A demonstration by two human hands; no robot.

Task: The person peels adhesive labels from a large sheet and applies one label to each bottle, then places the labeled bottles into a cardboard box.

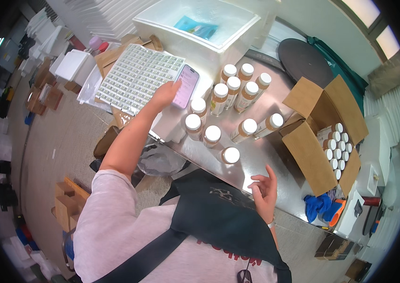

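Observation:
My left hand (166,94) reaches over a smartphone (187,86) with a lit screen, a fingertip at the screen's left edge. How tightly its fingers are curled is hidden by the back of the hand. The phone rests against a sheet of small printed stickers (139,76). My right hand (265,192) hangs above the table's front edge, fingers apart and holding nothing. Nearest to it stands a white-capped bottle (230,155). Several more capped bottles of amber liquid (220,99) stand upright beyond, on the steel table (200,150).
At the right, an open cardboard box (308,155) holds several white-capped bottles (337,152). A white foam box (217,58) with a blue packet (196,27) inside stands at the back. A blue cloth (317,207) and an orange-and-blue tape dispenser (335,212) lie at the right front corner.

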